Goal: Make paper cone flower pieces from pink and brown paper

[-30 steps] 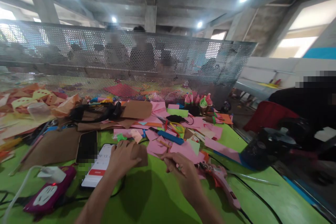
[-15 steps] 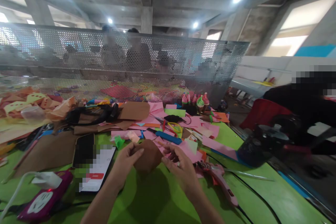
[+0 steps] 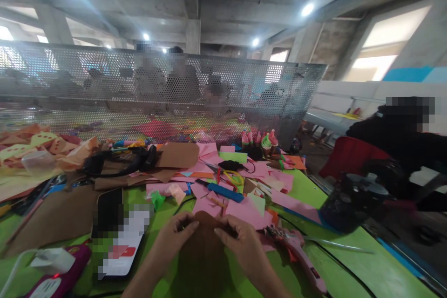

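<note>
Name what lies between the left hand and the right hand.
A brown sheet spans from the left hand to the right hand, head view.

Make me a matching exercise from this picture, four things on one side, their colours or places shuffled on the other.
1. brown sheet
2. glue gun
3. power strip
4. slim tool

A. purple, beneath white charger
B. between left hand and right hand
C. blue, among pink papers
D. pink, beyond right hand

Pairs: 1-B, 2-D, 3-A, 4-C

held brown piece (image 3: pixel 206 233): 1 | phones (image 3: pixel 110 201): 2 | glue gun (image 3: pixel 301 253): 1
</note>
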Demonstrator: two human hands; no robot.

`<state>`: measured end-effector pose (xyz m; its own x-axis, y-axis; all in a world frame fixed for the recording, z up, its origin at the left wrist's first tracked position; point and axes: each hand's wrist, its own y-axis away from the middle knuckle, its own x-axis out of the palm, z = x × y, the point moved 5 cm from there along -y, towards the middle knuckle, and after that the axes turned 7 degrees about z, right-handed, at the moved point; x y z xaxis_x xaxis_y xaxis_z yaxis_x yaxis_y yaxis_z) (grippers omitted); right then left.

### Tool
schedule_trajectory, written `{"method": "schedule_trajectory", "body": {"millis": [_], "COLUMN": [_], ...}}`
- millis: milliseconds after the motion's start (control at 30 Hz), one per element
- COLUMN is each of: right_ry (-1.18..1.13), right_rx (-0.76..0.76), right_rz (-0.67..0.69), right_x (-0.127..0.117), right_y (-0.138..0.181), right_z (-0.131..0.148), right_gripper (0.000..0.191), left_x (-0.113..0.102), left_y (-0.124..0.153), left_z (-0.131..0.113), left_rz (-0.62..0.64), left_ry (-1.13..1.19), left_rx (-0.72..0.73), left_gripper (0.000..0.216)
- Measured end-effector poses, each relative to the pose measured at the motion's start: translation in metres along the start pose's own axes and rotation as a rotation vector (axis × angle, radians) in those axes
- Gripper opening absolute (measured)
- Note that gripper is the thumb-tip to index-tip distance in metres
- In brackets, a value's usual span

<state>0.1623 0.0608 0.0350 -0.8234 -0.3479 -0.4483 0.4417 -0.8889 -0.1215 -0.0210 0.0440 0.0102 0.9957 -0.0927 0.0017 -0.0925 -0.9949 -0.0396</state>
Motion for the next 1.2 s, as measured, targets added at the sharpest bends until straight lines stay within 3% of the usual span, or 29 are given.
{"method": "schedule_trajectory", "body": {"millis": [133,600,833,1200], "right_ry": [0.090,0.041,-0.050,-0.150], "right_rx": [-0.017,-0.121,-0.062,0.005], "right_rz": [-0.040,-0.131,-0.116,0.051], "right_x": [-0.005,-0.019,-0.017,0.002], "right_y": [0.002,0.002,0.002,0.004], "right_z": [0.004,0.014,0.011,0.009], "right_gripper": [0.017,0.017,0.022,0.015], "left_x": [-0.003,-0.028,-0.022,-0.012], "left_y": [-0.001,0.004,0.003,0.005], "left_z": [0.005,0.010,0.007,-0.004], "left_rz": [-0.030,-0.185,-0.121,-0.057], "left_ry": [0.003,0.111,0.216,0.261], "left_rx": [-0.012,-0.067,-0.095,-0.079], "left_gripper": [0.034,0.035,0.038,0.032]}}
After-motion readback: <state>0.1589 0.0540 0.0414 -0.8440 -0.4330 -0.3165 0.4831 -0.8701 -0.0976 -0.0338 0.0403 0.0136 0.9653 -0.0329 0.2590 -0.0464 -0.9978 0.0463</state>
